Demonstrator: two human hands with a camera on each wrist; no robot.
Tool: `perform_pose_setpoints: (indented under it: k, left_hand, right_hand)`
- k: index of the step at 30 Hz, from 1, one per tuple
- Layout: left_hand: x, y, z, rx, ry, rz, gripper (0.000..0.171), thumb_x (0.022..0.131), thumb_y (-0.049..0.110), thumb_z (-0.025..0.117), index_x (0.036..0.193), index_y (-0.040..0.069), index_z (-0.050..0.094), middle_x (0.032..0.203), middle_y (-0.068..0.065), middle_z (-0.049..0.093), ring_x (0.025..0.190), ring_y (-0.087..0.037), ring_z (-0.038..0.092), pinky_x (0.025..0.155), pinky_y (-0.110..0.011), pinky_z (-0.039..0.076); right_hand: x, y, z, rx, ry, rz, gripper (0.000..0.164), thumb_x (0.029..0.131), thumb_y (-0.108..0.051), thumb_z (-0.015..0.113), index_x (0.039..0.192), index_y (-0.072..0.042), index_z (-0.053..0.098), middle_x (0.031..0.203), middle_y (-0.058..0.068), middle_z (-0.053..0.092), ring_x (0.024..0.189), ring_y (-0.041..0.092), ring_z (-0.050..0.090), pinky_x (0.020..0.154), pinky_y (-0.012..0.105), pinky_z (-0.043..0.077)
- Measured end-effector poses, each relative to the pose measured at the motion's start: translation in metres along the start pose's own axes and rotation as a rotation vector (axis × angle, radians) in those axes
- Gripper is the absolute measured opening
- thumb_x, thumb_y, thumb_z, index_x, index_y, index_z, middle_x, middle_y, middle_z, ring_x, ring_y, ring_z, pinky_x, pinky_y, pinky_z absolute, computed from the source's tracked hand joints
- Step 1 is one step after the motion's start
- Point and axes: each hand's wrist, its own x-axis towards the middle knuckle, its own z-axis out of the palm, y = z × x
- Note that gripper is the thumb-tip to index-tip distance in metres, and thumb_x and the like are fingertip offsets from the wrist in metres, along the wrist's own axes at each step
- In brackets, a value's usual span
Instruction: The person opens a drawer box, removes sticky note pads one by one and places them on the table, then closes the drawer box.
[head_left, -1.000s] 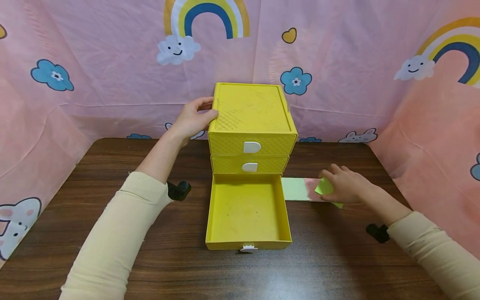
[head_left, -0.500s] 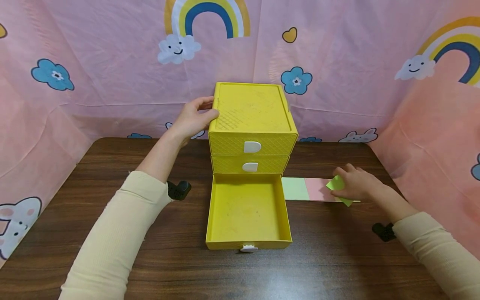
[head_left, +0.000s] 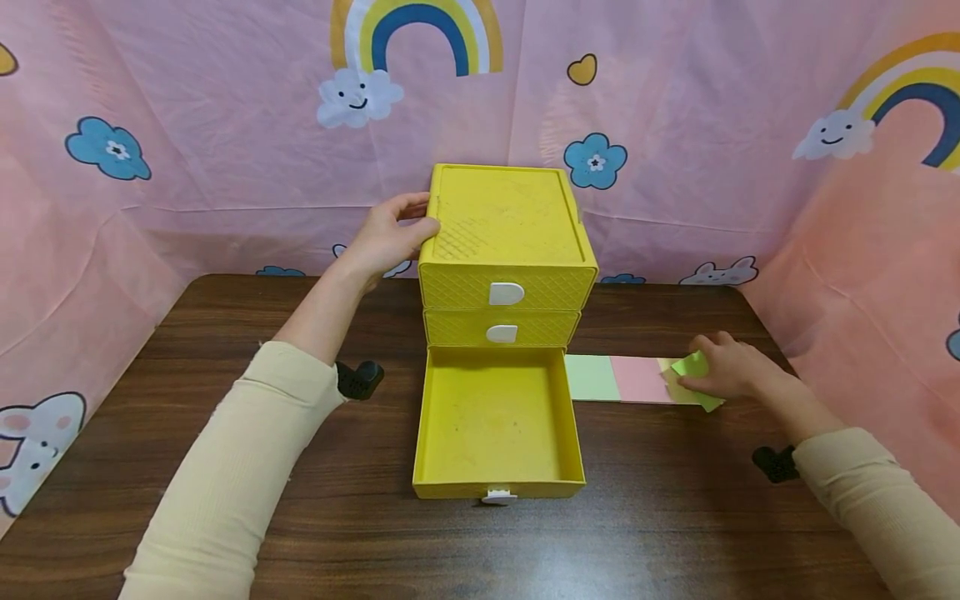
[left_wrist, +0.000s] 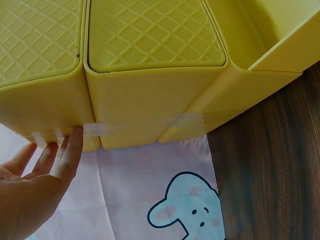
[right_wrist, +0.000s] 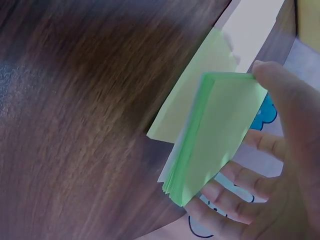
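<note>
My left hand [head_left: 386,237] rests against the upper left side of a yellow drawer unit [head_left: 498,217], thumb on its top edge. In the left wrist view its fingers lie against the side wall. Off to the right, my right hand [head_left: 731,368] pinches a bright green sticky note pad [right_wrist: 225,125], its sheets fanned at one edge in the right wrist view. The pad is tilted over the right end of a row of paper squares: a pale green square [head_left: 592,377], a pink square [head_left: 637,380] and a pale yellow square [head_left: 677,390], the last partly covered.
The bottom drawer [head_left: 498,417] is pulled out toward the front, with nothing in it. Above it, two drawers with white tabs [head_left: 506,293] are closed. The unit stands on a dark wooden table [head_left: 337,517], with a pink patterned cloth [head_left: 262,150] behind.
My right hand has moved right along the row with the green sticky note pad, uncovering more of the pink square and part of the pale yellow one. My left hand stays put.
</note>
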Motion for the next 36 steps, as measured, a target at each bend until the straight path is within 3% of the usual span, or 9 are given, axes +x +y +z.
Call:
perform_pose_setpoints:
  k: [12, 22, 36]
  left_hand:
    - [-0.001, 0.001, 0.0, 0.005, -0.002, 0.008, 0.055, 0.09, 0.019, 0.051, 0.142, 0.013, 0.035, 0.14, -0.009, 0.039, 0.11, -0.022, 0.054, 0.08, -0.031, 0.054]
    - [-0.002, 0.001, 0.0, 0.005, -0.002, 0.005, 0.055, 0.091, 0.019, 0.051, 0.143, 0.013, 0.034, 0.14, -0.009, 0.038, 0.112, -0.022, 0.053, 0.081, -0.032, 0.053]
    - [-0.003, 0.001, 0.0, -0.002, -0.005, 0.001, 0.054, 0.091, 0.018, 0.051, 0.142, 0.014, 0.035, 0.14, -0.008, 0.039, 0.107, -0.022, 0.056, 0.079, -0.031, 0.054]
  right_hand:
    - [-0.001, 0.017, 0.003, 0.037, -0.015, 0.089, 0.067, 0.08, -0.052, 0.059, 0.115, 0.004, 0.047, 0.114, 0.042, 0.039, 0.087, 0.051, 0.053, 0.072, 0.057, 0.045]
    - [-0.003, 0.032, 0.007, 0.068, -0.008, 0.158, 0.073, 0.081, -0.054, 0.056, 0.117, 0.008, 0.041, 0.117, 0.045, 0.036, 0.102, 0.056, 0.044, 0.075, 0.059, 0.042]
    - [-0.005, 0.041, 0.008, 0.086, -0.057, 0.236, 0.079, 0.083, -0.058, 0.05, 0.121, 0.01, 0.037, 0.117, 0.046, 0.036, 0.103, 0.06, 0.039, 0.076, 0.062, 0.039]
